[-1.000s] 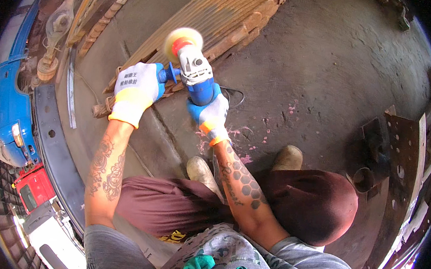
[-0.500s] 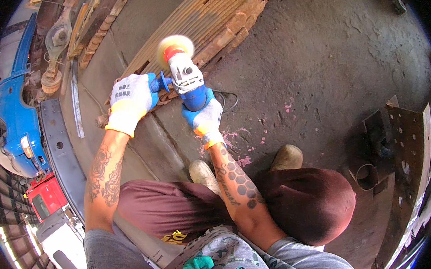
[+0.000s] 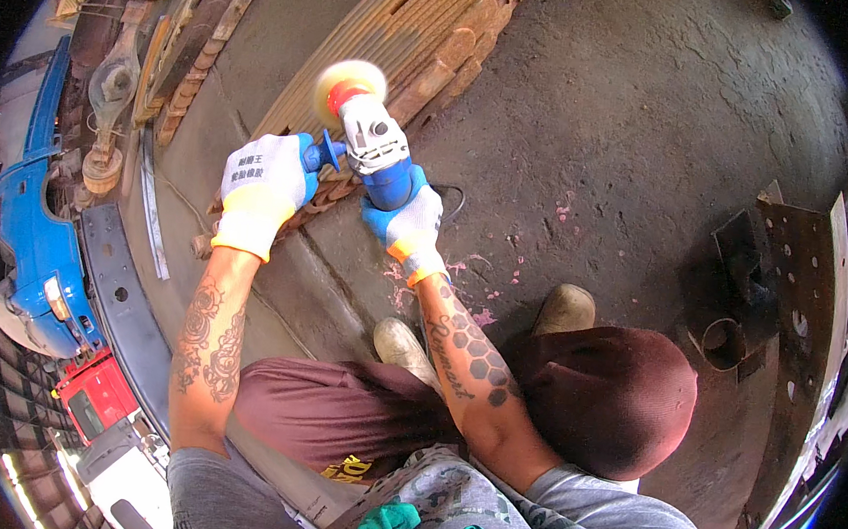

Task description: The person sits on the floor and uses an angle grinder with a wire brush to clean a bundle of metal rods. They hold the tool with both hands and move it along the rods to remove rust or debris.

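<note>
Blue cab: far left of the left fingers, side-on to them. Dark beam: between cab and left wrist, well apart from both. Metal strip: on the floor, just left of the left glove. Left hand: gloved, fingers curled closed around the handle, which juts sideways, probably to steady the tool and keep that hand off the disc. Disc: pale, blurred, apparently spinning, beyond both sets of fingers. Springs: ridged, rusty stack beneath and beyond the fingers; contact with the disc cannot be told. Grinder: between the two hands, head pointing away, likely for reach. Right hand: gloved, wrapped around the blue body, some fingers hidden underneath; presumably the carrying grip. Cord: on the right fingers' right. Drilled plate: far right of them, upright.
</note>
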Available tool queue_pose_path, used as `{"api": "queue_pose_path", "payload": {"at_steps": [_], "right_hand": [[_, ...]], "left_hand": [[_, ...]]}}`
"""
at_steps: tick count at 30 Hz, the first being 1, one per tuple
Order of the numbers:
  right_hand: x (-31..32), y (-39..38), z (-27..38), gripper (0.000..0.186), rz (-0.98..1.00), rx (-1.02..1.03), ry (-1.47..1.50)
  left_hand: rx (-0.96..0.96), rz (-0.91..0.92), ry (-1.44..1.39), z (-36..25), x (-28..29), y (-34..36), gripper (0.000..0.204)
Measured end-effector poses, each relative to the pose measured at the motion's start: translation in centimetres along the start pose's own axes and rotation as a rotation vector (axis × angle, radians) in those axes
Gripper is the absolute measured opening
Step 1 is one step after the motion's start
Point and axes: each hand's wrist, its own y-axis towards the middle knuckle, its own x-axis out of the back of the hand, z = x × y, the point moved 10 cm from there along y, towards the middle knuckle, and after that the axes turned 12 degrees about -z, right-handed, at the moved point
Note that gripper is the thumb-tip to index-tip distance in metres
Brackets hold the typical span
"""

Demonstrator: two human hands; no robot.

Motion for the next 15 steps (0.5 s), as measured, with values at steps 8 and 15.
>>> {"api": "queue_pose_path", "payload": {"at_steps": [8, 15], "right_hand": [[1.1, 1.1, 0.3, 0.054, -0.069, 0.017, 0.010], [1.3, 2.3, -0.4, 0.053, -0.082, 0.018, 0.031]], "left_hand": [[-0.076, -0.017, 0.013, -2.2, 1.1, 1.3, 0.025], [-0.065, 0.002, -0.022, -2.6, 1.0, 2.6, 0.016]]}}
